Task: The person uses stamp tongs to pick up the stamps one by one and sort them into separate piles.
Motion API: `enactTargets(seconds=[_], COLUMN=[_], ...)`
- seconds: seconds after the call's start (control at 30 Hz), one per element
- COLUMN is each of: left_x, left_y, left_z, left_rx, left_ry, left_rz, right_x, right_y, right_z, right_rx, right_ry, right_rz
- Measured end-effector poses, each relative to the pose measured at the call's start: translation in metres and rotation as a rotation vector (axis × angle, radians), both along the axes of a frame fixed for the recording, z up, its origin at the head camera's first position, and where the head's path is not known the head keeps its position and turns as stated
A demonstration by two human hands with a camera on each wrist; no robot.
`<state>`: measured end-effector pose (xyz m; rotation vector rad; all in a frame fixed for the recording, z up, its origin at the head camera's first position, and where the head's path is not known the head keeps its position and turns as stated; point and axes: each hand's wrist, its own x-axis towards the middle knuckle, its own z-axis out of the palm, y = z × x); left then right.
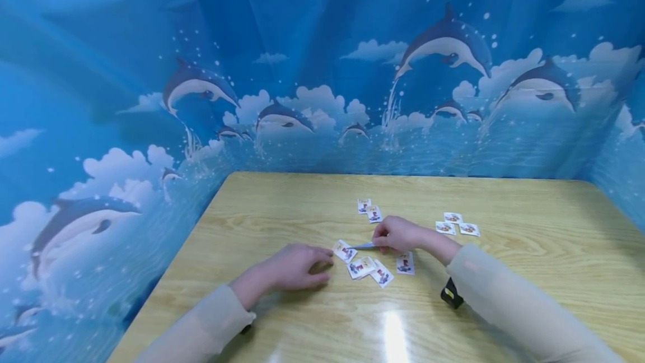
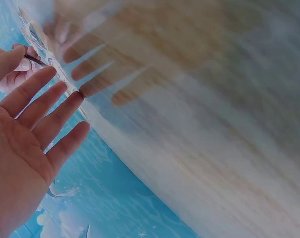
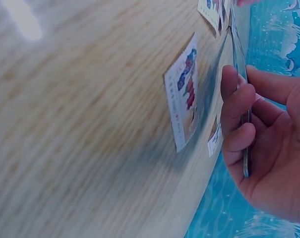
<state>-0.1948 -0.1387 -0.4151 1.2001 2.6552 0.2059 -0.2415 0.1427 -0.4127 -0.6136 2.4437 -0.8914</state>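
Observation:
My right hand [image 1: 398, 234] holds a pair of metal tweezers [image 3: 246, 163], pinched between thumb and fingers. The tweezers' tips reach left to a small printed stamp [image 1: 344, 252] with perforated edges. Whether they grip it is too small to tell. On the stamp's other side, my left hand [image 1: 302, 266] lies close with fingers extended; in the left wrist view its palm [image 2: 21, 158] holds nothing. Just nearer to me are a small overlapping pile of stamps [image 1: 360, 268] and another stamp [image 1: 382, 275] touching it. A single stamp [image 3: 182, 96] lies below the right hand.
Two stamps [image 1: 374, 215] lie farther back on the wooden table [image 1: 282, 200]. To the right is a group of three stamps [image 1: 469, 229]. A blue dolphin-printed curtain [image 1: 312, 71] hangs behind the table and along its left side.

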Motion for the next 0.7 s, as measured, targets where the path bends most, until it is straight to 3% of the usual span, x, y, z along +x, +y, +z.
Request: enactTargets(seconds=[0.27,0.7], left_x=[0.0017,-0.0039], left_y=[0.0027,0.0060], left_z=[0.0018,-0.0009], left_rx=[-0.031,-0.027], left_ry=[0.038,0.037], left_rz=[0.007,0.028], right_x=[0.0023,0.0091], right_y=[0.0011,-0.0018], right_z=[0.0046,0.0055], right_rx=[0.008,0.014], right_ry=[-0.014,-0.010], right_rz=[0.001,0.021])
